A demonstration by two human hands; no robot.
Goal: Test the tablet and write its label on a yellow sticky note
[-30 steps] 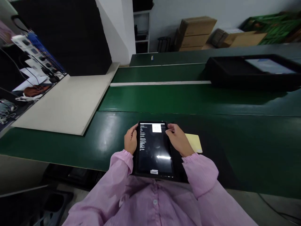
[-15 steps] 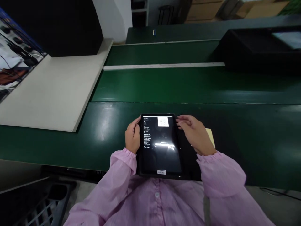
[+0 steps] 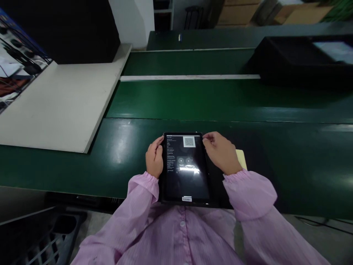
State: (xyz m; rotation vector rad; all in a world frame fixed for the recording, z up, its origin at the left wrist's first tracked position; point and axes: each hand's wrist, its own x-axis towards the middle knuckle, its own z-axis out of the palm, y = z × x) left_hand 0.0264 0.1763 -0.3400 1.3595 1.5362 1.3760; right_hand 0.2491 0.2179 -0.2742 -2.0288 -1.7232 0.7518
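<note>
A black tablet (image 3: pixel 187 184) lies at the table's near edge, its dimmed screen showing white text, a square code and two round icons around the middle. My left hand (image 3: pixel 154 157) grips the tablet's left edge, with fingers at the upper left corner. On the other side, my right hand (image 3: pixel 220 151) has its thumb and fingers closed on the upper right edge of the tablet. A yellow pad (image 3: pixel 241 159) shows partly from behind my right wrist, on a dark mat (image 3: pixel 255 176).
A pale board (image 3: pixel 63 99) carries a large black box (image 3: pixel 85 33) at the left. A black device with a screen (image 3: pixel 292 60) stands at the back right of the green table (image 3: pixel 182 99). A dark crate (image 3: pixel 49 243) sits below at the left.
My right hand has moved left onto the tablet's edge. The screen has dimmed and two round icons have appeared on it.
</note>
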